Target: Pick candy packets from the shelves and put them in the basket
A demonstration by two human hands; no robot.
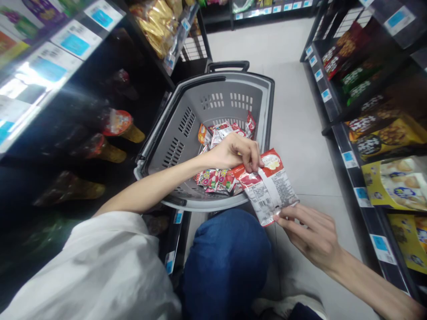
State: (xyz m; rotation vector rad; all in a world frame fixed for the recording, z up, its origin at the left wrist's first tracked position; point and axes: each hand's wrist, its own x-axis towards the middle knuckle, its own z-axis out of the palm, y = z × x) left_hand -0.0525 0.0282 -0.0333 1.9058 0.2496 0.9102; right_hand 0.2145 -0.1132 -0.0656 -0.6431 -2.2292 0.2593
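Between my two hands is a red and white snack packet (271, 189), its printed back with a barcode facing me. My left hand (238, 151) reaches across the basket and pinches the packet's upper left edge. At the packet's lower right, my right hand (310, 233) grips the bottom corner between thumb and fingers. Just left of the packet stands a grey shopping basket (163, 115) with slotted walls and a dark handle. Several small red, white and pink packets (216, 178) lie loosely in its bottom, partly hidden by my left hand and forearm.
Dark shelves with price tags (380, 242) run along the right, holding bagged snacks (396, 182). On the left, another shelf holds red-lidded cups (118, 122) and gold packets (156, 29). My bent knee (228, 262) is close to the basket's near rim. Pale floor tiles (290, 102) line the aisle.
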